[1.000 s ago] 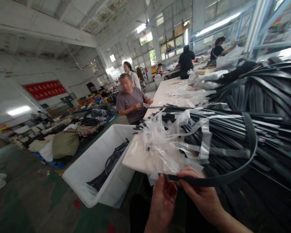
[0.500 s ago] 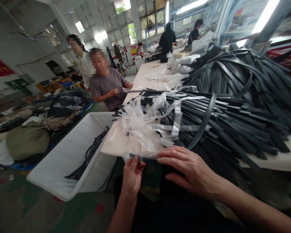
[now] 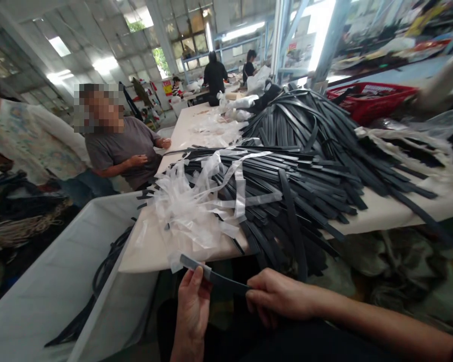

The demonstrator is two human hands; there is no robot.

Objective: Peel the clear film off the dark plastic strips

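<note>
A dark flat strip (image 3: 228, 283) stretches between my two hands, just off the table's near edge. My left hand (image 3: 195, 296) pinches it close to its end, where a piece of clear film (image 3: 175, 262) clings. My right hand (image 3: 274, 295) is closed around the strip farther along. Beyond them, a tangle of clear film strips (image 3: 196, 221) lies on the table corner, beside a large pile of dark strips (image 3: 287, 176) that hangs partly over the edge.
A white bin (image 3: 109, 296) with dark strips (image 3: 111, 266) inside stands left of the table (image 3: 143, 256). A person in a grey shirt (image 3: 126, 151) is at the table's far left side, with another person (image 3: 33, 136) behind. A red basket (image 3: 370, 100) sits at the back right.
The view has swung right, bringing the red basket into sight. My right hand has gone from loosely spread fingers to a closed grip on the strip. More of the strip shows between my hands.
</note>
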